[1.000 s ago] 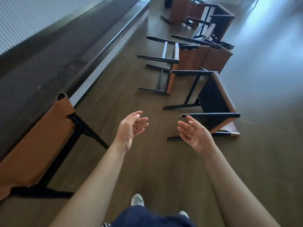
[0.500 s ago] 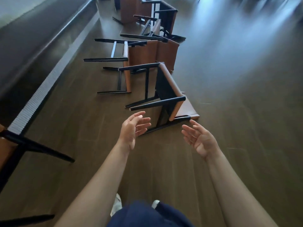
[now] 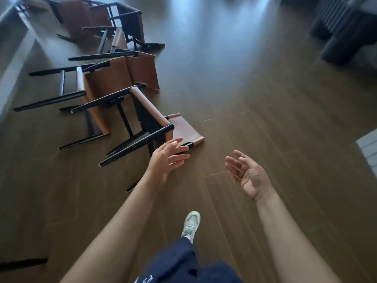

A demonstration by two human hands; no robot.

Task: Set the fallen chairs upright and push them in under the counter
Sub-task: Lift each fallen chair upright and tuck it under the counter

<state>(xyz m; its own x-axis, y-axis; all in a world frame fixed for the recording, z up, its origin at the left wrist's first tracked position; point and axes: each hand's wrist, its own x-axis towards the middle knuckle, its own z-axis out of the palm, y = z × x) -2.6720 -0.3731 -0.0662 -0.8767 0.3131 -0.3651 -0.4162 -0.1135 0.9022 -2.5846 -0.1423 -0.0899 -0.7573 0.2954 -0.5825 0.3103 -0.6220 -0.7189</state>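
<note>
Several fallen chairs with black frames and tan leather lie in a row on the dark wooden floor. The nearest fallen chair point(image 3: 151, 119) lies on its back, legs pointing left toward the counter base point(image 3: 14, 64), its backrest flat on the floor. A second fallen chair point(image 3: 106, 78) lies just behind it, and a third point(image 3: 124, 23) further back. My left hand point(image 3: 168, 159) is open, fingers spread, right at the nearest chair's lower frame bar, whether touching I cannot tell. My right hand point(image 3: 247, 175) is open, palm up, apart from the chair to its right.
A black leg point(image 3: 22, 263) of another chair pokes in at the lower left edge. A dark ribbed piece of furniture point(image 3: 344, 27) stands at the upper right. My foot in a pale shoe point(image 3: 190, 223) steps forward on open floor right of the chairs.
I have walked closer and turned right; the upright chair at the left has left view. Both hands have come nearer the closest fallen chair, the left now at its frame.
</note>
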